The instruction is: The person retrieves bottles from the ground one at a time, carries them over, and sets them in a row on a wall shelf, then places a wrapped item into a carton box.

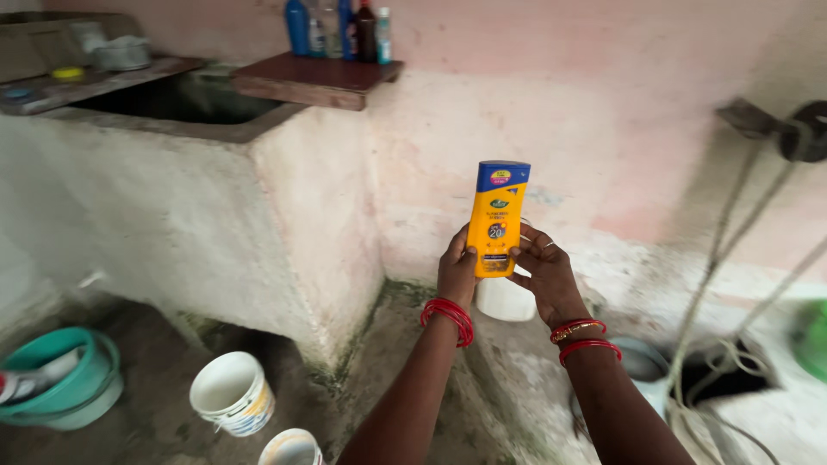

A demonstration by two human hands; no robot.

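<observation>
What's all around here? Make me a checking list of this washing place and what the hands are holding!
Surface: damp, stained concrete floor.
Job's things: yellow bottle with blue cap, held upright.
Clutter: white bucket, teal tub, white container behind the hands.
Grippers: left hand and right hand both grip the bottle's lower end.
Cables: ropes hang from a pulley into a hole.
Surroundings: cement tank, wooden shelf of bottles, pink wall.

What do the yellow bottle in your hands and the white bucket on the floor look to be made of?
Yellow bottle: likely plastic, smooth with a slight sheen, and a blue cap. White bucket: probably plastic, thin rim, matte and scuffed inside.
</observation>
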